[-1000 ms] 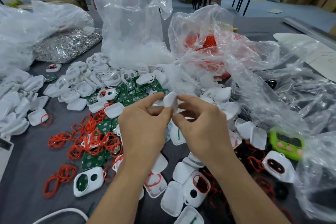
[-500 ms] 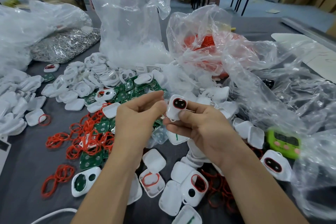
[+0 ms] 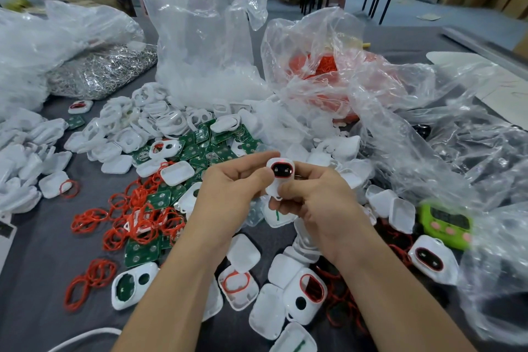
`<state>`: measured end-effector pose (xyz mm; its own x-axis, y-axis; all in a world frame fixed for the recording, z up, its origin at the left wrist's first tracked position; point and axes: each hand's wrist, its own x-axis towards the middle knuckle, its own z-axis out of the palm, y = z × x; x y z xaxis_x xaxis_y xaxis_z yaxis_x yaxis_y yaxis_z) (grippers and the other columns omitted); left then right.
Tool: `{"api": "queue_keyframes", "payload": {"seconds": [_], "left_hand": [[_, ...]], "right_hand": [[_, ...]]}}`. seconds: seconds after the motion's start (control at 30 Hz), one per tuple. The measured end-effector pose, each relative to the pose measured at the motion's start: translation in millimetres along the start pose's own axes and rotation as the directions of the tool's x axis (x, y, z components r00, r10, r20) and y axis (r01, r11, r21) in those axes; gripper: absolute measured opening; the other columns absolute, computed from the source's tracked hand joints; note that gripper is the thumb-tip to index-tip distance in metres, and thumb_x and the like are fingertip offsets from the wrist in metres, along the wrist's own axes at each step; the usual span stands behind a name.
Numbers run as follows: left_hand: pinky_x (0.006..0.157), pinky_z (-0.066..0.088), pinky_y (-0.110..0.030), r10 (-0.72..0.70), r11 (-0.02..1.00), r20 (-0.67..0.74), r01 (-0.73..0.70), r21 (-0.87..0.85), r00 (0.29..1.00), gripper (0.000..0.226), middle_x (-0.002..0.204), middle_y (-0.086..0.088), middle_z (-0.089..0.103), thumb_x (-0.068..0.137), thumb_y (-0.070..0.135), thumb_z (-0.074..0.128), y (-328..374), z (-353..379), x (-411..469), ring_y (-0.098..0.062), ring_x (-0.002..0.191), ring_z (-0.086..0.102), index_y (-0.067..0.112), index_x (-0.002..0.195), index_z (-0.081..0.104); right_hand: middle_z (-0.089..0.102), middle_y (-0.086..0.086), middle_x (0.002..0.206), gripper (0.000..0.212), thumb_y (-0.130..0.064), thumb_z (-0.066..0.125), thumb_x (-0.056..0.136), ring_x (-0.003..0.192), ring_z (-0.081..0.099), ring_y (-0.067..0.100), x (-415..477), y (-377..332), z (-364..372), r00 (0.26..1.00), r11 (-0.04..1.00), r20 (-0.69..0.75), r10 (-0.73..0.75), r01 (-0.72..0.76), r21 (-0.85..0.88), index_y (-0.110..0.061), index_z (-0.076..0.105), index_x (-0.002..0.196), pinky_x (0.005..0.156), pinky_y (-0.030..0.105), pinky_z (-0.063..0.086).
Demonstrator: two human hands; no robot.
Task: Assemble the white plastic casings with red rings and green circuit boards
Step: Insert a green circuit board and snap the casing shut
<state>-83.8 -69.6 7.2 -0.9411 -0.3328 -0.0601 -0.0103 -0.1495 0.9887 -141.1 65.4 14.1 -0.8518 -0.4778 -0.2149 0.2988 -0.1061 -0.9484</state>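
I hold one white casing (image 3: 278,173) upright in the middle of the view, its red-ringed dark window facing me. My left hand (image 3: 228,194) pinches its left side and top. My right hand (image 3: 317,203) grips its lower part and right side. Loose red rings (image 3: 137,217) lie in a heap to the left of my left forearm. Green circuit boards (image 3: 205,146) are piled just beyond my hands. White casing halves (image 3: 160,123) are scattered around them. A casing with a red ring in it (image 3: 237,284) lies between my forearms.
The grey table (image 3: 34,266) carries big clear plastic bags: white parts (image 3: 205,46) at the back, red rings (image 3: 323,66) right of it, more at both sides. A bag of metal parts (image 3: 97,71) lies back left. A green timer (image 3: 447,221) sits at the right.
The casing has turned from showing its white back to showing its red-ringed window. Both hands have closed in around it and shifted slightly.
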Motion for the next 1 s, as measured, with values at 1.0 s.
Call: {"api": "queue_keyframes", "payload": {"seconds": [1.0], "left_hand": [[0.079, 0.064, -0.040, 0.013, 1.000, -0.078, -0.012, 0.021, 0.997, 0.032, 0.085, -0.011, 0.080, 0.090, -0.001, 0.068, 3.7, 6.1, -1.2, -0.035, 0.087, 0.076, 0.026, 0.083, 0.085]], "right_hand": [[0.077, 0.019, 0.082, 0.025, 0.003, 0.057, 0.097, 0.064, 0.071, 0.030, -0.1, 2.4, 0.8, 1.000, 0.999, -0.015, 0.006, -0.007, -0.052, -0.010, 0.079, 0.093, 0.059, 0.029, 0.061]]}}
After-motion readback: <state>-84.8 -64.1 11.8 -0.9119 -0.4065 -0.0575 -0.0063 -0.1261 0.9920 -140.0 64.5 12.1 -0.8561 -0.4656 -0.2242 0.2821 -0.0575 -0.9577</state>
